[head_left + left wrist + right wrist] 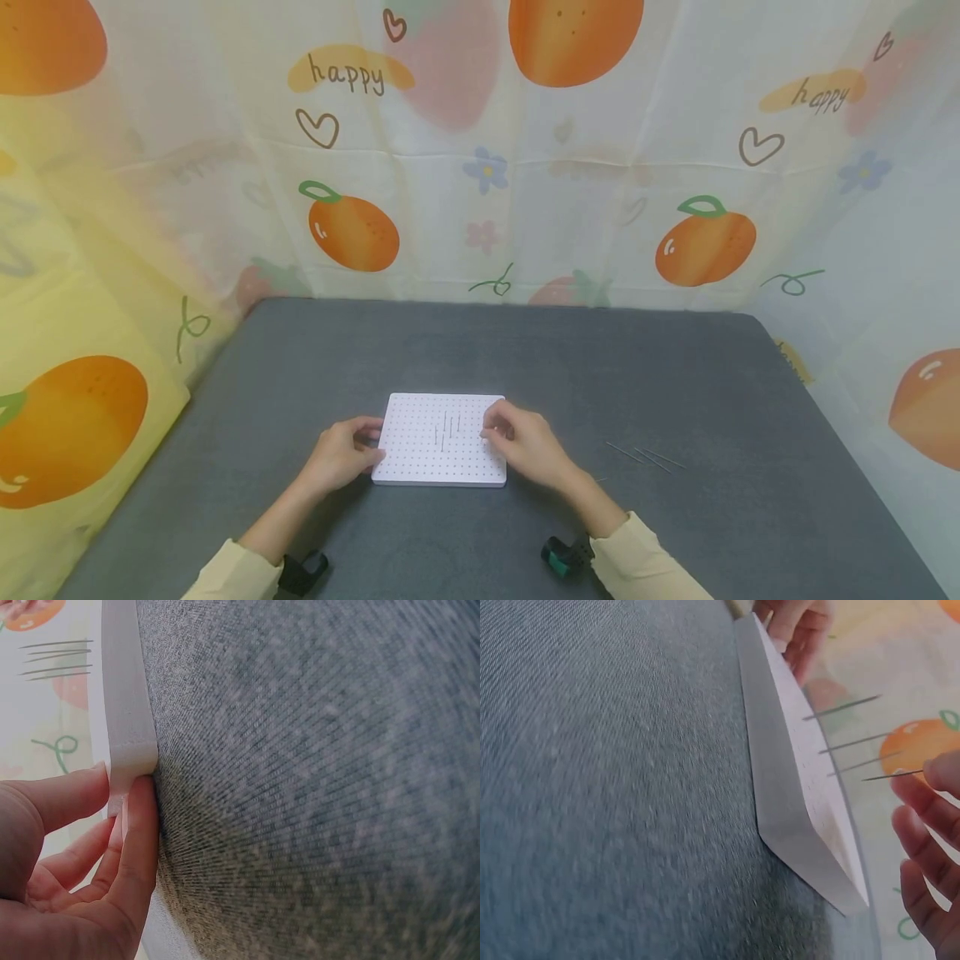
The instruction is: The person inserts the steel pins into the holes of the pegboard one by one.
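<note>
A white board [405,468] with a grid of small holes lies flat on the grey table. My left hand [341,454] grips its left edge; in the left wrist view the thumb and a finger [141,840] pinch the board near a corner. Several thin metal pins [451,425] stand upright in holes around the board's middle. Over the board's right side, my right hand [528,442] pinches one more thin pin [891,777] between thumb and forefinger. In the right wrist view that pin's tip is apart from the board.
Several loose pins [625,452] lie on the grey tabletop [645,375] to the right of the board. Another thin pin is faintly visible near the right wrist. A fruit-print cloth [442,208] hangs behind the table and along both sides.
</note>
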Tool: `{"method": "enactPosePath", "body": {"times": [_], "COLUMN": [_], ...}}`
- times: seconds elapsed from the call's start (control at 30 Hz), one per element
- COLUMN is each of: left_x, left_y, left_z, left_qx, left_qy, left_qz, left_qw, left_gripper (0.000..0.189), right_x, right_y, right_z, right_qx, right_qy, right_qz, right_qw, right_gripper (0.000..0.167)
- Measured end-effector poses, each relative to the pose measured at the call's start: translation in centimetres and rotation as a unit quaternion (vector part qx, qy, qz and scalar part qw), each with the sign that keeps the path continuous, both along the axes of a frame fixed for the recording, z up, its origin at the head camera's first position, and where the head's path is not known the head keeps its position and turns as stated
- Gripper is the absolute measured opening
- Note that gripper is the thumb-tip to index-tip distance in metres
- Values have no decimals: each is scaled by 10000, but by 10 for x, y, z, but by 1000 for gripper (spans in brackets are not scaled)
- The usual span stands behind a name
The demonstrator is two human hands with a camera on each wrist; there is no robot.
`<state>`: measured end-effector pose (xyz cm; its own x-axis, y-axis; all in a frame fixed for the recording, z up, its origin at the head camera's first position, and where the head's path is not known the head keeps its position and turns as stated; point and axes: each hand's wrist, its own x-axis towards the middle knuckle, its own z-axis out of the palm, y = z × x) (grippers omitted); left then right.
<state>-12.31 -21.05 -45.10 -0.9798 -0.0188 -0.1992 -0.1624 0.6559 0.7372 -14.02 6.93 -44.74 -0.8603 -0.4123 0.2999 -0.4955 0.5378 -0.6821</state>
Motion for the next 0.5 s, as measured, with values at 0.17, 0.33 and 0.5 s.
{"method": "enactPosePath", "body": {"times": [0.17, 0.33, 0.5], "left_x": [1, 1, 1], "left_y": [0, 0, -1], "left_z": [1, 1, 0], "left_qx": [-16, -50, -84], "left_qy": [-24, 1, 47], "left_qz": [-25, -27, -36], "left_qw": [10000, 10000, 9999], "left_gripper": [44, 45, 44], "right_x": [0, -1, -2], "right_y": [-7, -15, -21], "right_z": [-2, -4, -5], "right_qx": [-90, -86, 76], "right_qy": [101, 143, 188], "right_qz": [-120, -162, -166], "right_qw": [9998, 9997, 9997], "right_gripper": [11, 9, 7]}}
